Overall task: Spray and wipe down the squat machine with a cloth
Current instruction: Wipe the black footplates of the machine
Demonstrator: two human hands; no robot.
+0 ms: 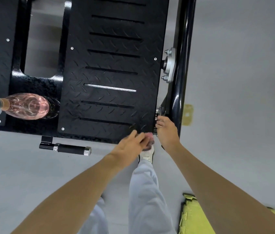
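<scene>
Foot platform [114,97]: black diamond-tread steel on the squat machine, cut by long slots. Grime probably lodges in the tread, so strokes are best run along the slots and then round the near-right corner.
Frame tube [184,48]: glossy black round steel, smooth and likely quick to wipe.
Spray bottle [27,106]: clear pink plastic, standing on the machine's left side, well apart from both hands.
Right hand [166,130]: fingers curled round the platform's right edge beside a bolted bracket [160,112], apparently bracing.
Left hand [130,141]: motion-blurred, fingers fairly straight, pressing the cloth down. Firm, flat pressure suits the tread.
Cloth [150,139]: pink, fuzzy, bunched at the near-right corner under the left fingertips. Spread flatter, it would cover more.
</scene>
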